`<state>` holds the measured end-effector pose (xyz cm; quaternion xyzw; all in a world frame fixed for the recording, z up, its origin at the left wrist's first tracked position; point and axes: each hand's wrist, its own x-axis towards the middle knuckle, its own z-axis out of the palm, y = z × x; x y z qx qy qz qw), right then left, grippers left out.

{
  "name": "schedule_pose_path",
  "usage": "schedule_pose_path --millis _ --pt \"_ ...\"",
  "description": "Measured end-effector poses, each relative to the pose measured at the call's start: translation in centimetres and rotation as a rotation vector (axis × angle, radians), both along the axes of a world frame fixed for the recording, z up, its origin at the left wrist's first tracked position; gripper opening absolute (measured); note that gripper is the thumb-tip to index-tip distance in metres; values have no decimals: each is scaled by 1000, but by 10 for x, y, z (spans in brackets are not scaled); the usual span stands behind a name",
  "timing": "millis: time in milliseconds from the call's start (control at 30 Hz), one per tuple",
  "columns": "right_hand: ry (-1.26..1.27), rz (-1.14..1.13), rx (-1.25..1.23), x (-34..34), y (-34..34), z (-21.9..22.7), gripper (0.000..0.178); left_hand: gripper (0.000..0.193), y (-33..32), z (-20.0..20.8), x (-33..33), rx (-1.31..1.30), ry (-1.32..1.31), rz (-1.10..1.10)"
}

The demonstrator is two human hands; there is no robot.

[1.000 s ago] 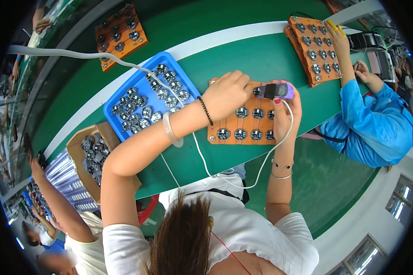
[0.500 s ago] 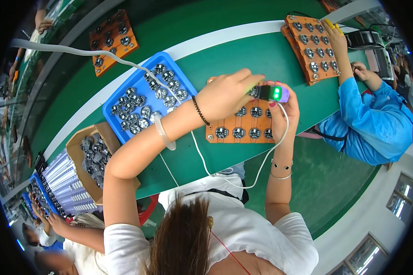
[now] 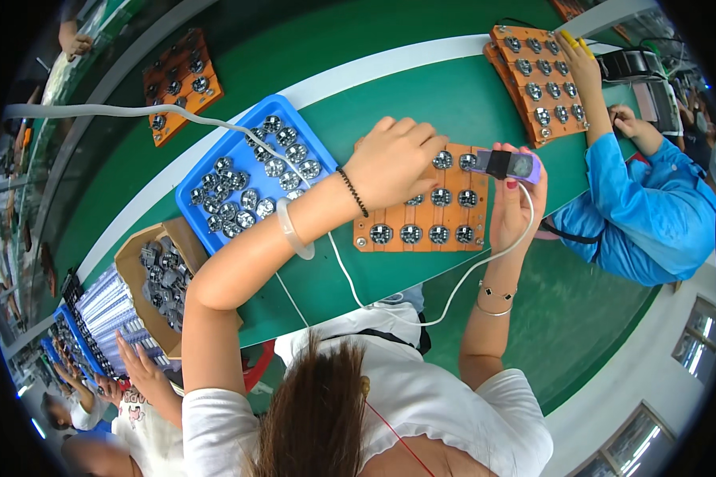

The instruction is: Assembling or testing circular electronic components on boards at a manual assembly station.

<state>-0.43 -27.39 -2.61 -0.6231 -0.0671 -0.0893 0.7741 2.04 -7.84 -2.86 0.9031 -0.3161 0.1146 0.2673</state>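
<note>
In front of me lies an orange fixture board (image 3: pixel 386 213) holding rows of small round metal-and-black circuit parts (image 3: pixel 440 197). My left hand (image 3: pixel 394 164) rests over its upper left part, fingers curled down; their tips and anything in them are hidden. My right hand (image 3: pixel 513 191) is at the board's right edge, closed around a small purple tester (image 3: pixel 519 166) with a black band and a white cable. The tester's clear left end is at the round part in the top right corner of the board. No green light shows on it.
A blue tray (image 3: pixel 184 193) of loose round parts stands left of the board, beside a cardboard box (image 3: pixel 127 262) of grey parts. Stacked orange boards (image 3: pixel 537 83) lie at right near a co-worker in blue (image 3: pixel 636 215). Another loaded board (image 3: pixel 183 83) lies far left. A white cable (image 3: pixel 338 266) crosses the table.
My right hand and the tester have moved right to the corner part, and the tester's green light has gone out. My left hand has shifted slightly left, away from the tester.
</note>
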Motion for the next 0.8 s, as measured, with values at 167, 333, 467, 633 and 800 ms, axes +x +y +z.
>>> schedule_pose_path --millis 167,333,467,633,800 --pt "4 29 -107 0 -3 -5 39 32 -20 -15 8 -21 -32 -33" --pt "21 73 -170 2 -5 -7 37 33 -20 -9 10 30 133 -119" --pt "10 104 -180 1 -3 -9 35 32 -25 7 7 -129 190 -87" --pt "-11 75 -72 2 -5 -7 37 34 -27 21 8 -223 234 -137" --pt "-68 117 -79 1 -6 -10 39 42 -26 21 7 -230 267 -127"
